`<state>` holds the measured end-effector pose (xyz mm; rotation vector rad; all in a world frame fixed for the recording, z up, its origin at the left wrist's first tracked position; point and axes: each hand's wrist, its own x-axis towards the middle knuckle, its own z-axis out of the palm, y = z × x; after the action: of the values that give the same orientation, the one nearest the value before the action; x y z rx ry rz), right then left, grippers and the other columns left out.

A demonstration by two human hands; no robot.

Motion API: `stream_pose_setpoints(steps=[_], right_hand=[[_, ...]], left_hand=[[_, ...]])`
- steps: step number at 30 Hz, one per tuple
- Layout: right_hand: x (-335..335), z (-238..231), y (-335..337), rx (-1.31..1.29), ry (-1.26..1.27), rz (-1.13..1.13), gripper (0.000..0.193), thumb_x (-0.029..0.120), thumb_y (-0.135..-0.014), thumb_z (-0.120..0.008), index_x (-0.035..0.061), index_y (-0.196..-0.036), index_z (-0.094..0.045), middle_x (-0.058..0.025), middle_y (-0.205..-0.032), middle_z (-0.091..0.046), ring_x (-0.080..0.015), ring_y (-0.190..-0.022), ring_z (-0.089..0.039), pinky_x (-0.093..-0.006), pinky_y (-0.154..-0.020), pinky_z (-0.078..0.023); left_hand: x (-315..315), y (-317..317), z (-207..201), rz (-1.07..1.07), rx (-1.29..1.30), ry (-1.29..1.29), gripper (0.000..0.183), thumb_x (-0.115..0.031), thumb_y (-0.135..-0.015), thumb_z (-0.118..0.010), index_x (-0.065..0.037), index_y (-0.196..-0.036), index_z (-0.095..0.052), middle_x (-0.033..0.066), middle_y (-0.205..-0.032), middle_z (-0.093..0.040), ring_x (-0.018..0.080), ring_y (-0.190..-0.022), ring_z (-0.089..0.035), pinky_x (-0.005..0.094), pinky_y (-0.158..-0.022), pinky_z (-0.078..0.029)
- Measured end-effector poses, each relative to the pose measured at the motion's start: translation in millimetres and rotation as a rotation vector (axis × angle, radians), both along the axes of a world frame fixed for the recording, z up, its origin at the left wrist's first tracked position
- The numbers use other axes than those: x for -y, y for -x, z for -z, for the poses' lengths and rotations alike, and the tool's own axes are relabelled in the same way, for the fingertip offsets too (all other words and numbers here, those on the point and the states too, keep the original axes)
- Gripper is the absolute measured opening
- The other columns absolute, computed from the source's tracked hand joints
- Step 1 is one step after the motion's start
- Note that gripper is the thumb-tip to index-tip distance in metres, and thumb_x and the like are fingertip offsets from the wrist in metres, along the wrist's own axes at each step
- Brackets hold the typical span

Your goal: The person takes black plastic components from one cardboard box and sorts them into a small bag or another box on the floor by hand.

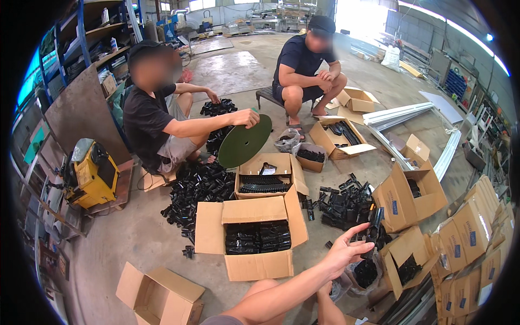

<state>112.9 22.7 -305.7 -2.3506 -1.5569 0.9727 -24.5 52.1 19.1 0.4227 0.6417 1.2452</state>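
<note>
On the concrete floor (135,238) of a workshop, the person's right hand (345,250) is stretched out forward and to the right, fingers spread and loosely curled, thumb up. It looks to be touching or pinching a long black plastic part (375,226); hard to tell if it is actually gripped, since black pieces blend together there. That part stands roughly upright in the picture, long axis running away from the person, its lower end at the fingertips, its upper end over the pile of black parts (346,203). So it lies just right of and beyond the palm, at the pile's near right edge.

Left hand: only a bit of forearm low in the frame near the knee (327,306), hand itself not visible, so the right hand is the nearer one by far.

Around the hand:
- open cardboard box (259,238) packed with black parts, just left of the hand
- clear bag (364,273) of black parts just below the hand
- open boxes (406,197) to the right.

Two other people sit opposite; one holds a dark green disc (245,142) over another box (265,176).
</note>
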Motion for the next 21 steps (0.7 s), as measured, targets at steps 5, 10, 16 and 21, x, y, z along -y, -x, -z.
stream_pose_setpoints(steps=[5, 10, 16, 21], right_hand=[[2, -1, 1, 0.013, -0.023, -0.021, 0.045, 0.043, -0.091, -0.061, 0.0022, -0.107, -0.071, -0.0260, -0.110, -0.070, -0.0418, -0.108, -0.066, -0.0495, -0.091, -0.051], [5, -2, 0, 0.038, -0.038, -0.060, 0.046, 0.044, -0.091, -0.061, 0.0015, -0.105, -0.071, -0.0261, -0.109, -0.070, -0.0418, -0.107, -0.067, -0.0492, -0.091, -0.052], [6, -3, 2, 0.062, -0.049, -0.105, 0.046, 0.044, -0.090, -0.061, 0.0008, -0.104, -0.071, -0.0261, -0.107, -0.070, -0.0417, -0.105, -0.067, -0.0488, -0.090, -0.052], [6, -4, -1, 0.085, -0.063, -0.149, 0.047, 0.044, -0.090, -0.062, 0.0001, -0.102, -0.072, -0.0262, -0.106, -0.071, -0.0416, -0.104, -0.068, -0.0486, -0.089, -0.052]], left_hand=[[7, -3, -8, 0.019, -0.022, -0.010, 0.065, -0.018, -0.089, -0.077, -0.026, -0.147, -0.047, -0.0008, -0.109, -0.072, 0.0038, -0.092, -0.063, 0.0229, -0.074, -0.048], [7, -6, -4, 0.035, -0.070, -0.007, 0.065, -0.018, -0.090, -0.076, -0.025, -0.147, -0.047, 0.0008, -0.111, -0.072, 0.0048, -0.096, -0.062, 0.0240, -0.076, -0.047], [14, -6, -14, 0.064, -0.052, -0.024, 0.064, -0.019, -0.089, -0.077, -0.026, -0.147, -0.048, 0.0030, -0.117, -0.070, 0.0065, -0.096, -0.062, 0.0261, -0.079, -0.046], [13, -3, -16, 0.053, -0.070, -0.031, 0.064, -0.019, -0.089, -0.076, -0.027, -0.146, -0.048, 0.0017, -0.114, -0.071, 0.0056, -0.095, -0.063, 0.0265, -0.079, -0.046]])
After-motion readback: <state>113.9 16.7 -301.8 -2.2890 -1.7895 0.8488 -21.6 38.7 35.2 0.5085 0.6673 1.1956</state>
